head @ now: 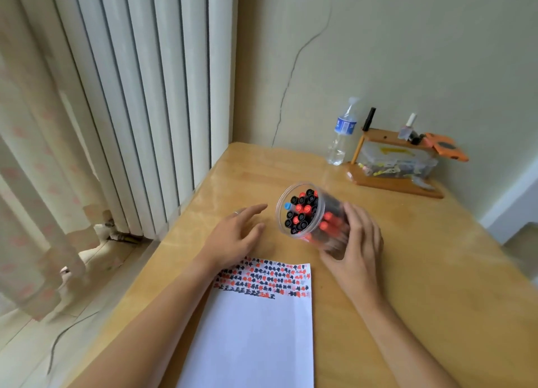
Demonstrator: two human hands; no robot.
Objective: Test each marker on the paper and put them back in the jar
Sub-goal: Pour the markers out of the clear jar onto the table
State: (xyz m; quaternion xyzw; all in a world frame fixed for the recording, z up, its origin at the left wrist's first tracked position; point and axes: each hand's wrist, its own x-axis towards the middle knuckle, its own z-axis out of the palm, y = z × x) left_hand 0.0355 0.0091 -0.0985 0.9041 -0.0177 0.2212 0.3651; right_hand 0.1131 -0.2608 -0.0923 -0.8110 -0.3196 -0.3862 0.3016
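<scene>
The right hand (356,242) gripped the clear plastic jar (308,213) from its right side, fingers curled round the wall, and held it tipped so that its open mouth faced left and toward the camera. Inside, the markers (301,213) stood packed together, black and red caps showing, with one blue cap at the left rim. The left hand (235,236) lay just left of the jar, apart from it, fingers relaxed and spread, holding nothing; a ring showed on one finger. Both hands were over the wooden worktop (422,271). The paper (256,335) lay near the jar, below the hands, its top edge filled with rows of red and black marks, partly under the left wrist.
</scene>
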